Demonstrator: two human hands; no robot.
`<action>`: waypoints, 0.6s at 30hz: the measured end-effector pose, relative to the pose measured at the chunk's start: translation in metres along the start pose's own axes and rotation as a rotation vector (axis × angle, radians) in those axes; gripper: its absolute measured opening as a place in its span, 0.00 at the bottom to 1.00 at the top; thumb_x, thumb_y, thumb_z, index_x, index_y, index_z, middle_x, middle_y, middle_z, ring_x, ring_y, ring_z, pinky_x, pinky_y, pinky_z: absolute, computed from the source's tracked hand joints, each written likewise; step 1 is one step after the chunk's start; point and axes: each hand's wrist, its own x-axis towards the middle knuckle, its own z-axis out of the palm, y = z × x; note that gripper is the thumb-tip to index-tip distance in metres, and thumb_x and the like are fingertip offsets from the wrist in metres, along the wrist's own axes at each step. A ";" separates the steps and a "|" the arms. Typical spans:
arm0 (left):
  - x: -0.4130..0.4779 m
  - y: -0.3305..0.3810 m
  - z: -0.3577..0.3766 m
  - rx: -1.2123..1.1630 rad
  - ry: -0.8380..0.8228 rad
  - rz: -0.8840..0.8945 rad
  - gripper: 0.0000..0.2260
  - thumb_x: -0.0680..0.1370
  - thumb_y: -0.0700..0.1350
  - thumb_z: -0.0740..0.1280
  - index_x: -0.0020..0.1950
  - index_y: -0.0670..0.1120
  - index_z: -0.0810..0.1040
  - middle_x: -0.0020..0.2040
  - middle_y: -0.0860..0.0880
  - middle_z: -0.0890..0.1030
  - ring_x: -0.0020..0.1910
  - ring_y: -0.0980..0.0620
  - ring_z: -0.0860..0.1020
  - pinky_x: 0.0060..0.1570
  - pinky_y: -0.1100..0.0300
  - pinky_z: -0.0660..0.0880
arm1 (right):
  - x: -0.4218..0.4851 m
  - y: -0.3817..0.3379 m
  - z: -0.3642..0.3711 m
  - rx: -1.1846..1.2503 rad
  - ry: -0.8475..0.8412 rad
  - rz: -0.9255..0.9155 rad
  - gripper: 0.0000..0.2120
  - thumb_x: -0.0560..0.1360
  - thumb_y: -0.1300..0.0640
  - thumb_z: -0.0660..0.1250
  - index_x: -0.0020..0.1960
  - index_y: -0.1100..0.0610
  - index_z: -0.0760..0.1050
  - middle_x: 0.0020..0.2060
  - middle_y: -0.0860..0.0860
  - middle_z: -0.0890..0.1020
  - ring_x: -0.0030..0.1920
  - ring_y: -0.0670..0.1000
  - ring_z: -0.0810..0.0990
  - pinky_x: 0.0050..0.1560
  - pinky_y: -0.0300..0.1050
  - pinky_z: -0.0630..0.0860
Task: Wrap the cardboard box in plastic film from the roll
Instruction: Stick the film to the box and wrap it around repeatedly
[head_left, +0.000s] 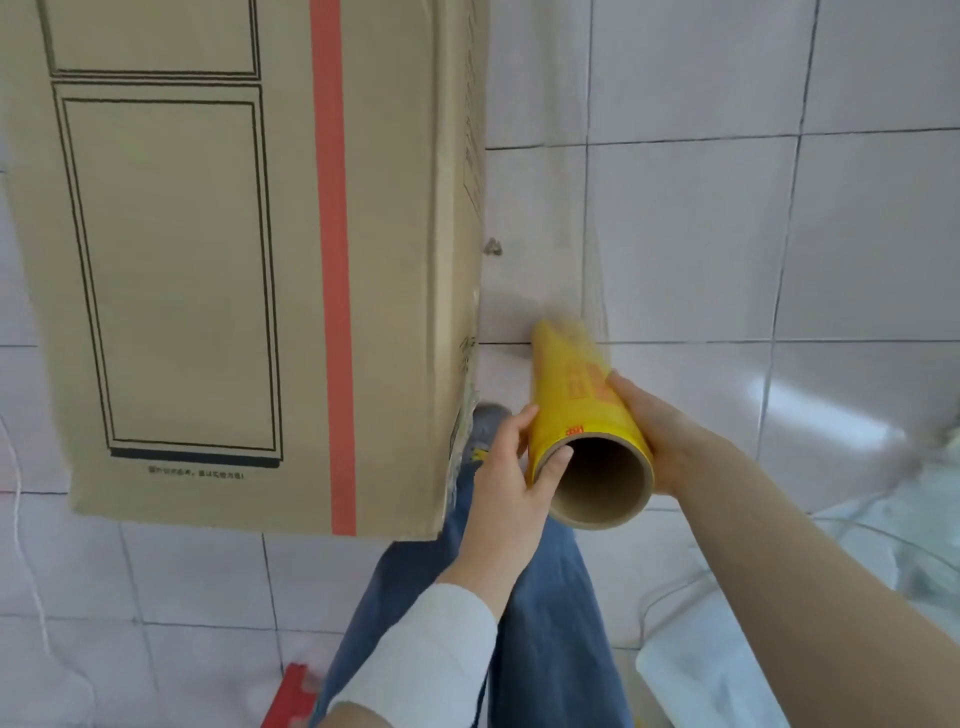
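A tall cardboard box (208, 260) with a red tape stripe and black printed frames stands on the tiled floor at the left. Just right of its corner I hold a yellow roll of plastic film (576, 410), its open cardboard core facing me. My left hand (506, 467) grips the near end, thumb on the core's rim. My right hand (657, 431) grips the roll's right side. A faint sheet of clear film (592, 270) stretches from the roll up past the box's right edge.
White floor tiles (727, 234) spread to the right. My legs in blue jeans (545, 623) are below the roll. Crumpled clear plastic (831, 597) lies at the lower right, a red object (291, 696) at the bottom, a thin white cord (26, 571) at the left.
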 end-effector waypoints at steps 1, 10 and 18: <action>-0.004 -0.004 -0.003 0.029 -0.028 -0.023 0.21 0.75 0.51 0.65 0.66 0.49 0.67 0.59 0.56 0.74 0.61 0.57 0.73 0.55 0.75 0.70 | 0.002 0.005 0.005 -0.005 0.012 0.008 0.29 0.77 0.38 0.58 0.71 0.56 0.67 0.55 0.60 0.81 0.50 0.60 0.81 0.48 0.56 0.77; 0.009 -0.013 -0.015 0.305 -0.372 0.042 0.35 0.74 0.56 0.65 0.76 0.53 0.52 0.77 0.54 0.55 0.74 0.55 0.56 0.70 0.61 0.54 | 0.006 0.016 0.009 -0.202 0.035 -0.082 0.29 0.79 0.39 0.55 0.75 0.52 0.60 0.67 0.59 0.73 0.59 0.59 0.76 0.48 0.53 0.77; -0.042 -0.047 0.000 0.101 -0.112 -0.043 0.24 0.77 0.52 0.62 0.71 0.51 0.62 0.61 0.58 0.71 0.58 0.63 0.69 0.47 0.86 0.62 | -0.006 0.071 0.001 0.061 -0.070 -0.038 0.27 0.78 0.38 0.57 0.65 0.59 0.70 0.50 0.60 0.82 0.42 0.57 0.81 0.43 0.50 0.77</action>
